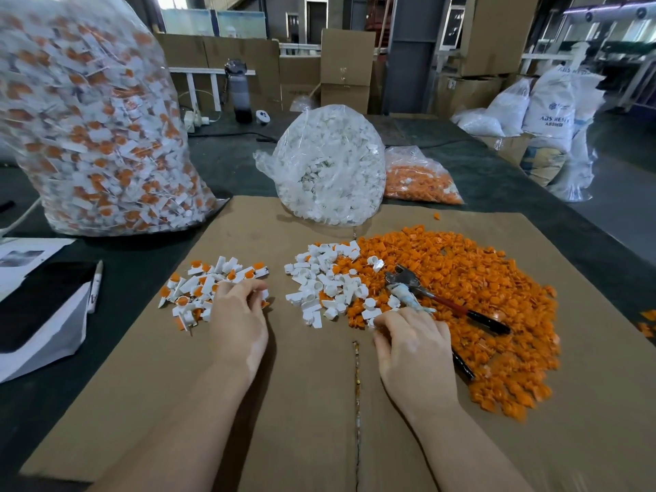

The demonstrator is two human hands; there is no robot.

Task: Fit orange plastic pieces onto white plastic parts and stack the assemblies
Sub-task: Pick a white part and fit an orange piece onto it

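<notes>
The left hand rests curled at the edge of the finished orange-and-white assemblies, whether gripping one cannot be told. The right hand pinches a small white part. Loose white parts lie at its eleven o'clock, nearer than the glossy orange pieces heaped at one o'clock on matte cardboard.

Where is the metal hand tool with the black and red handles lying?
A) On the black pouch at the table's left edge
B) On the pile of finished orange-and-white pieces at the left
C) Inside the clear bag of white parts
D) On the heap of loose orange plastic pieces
D: the metal hand tool with black and red handles lies across the heap of loose orange plastic pieces, just beyond the right hand.
</notes>
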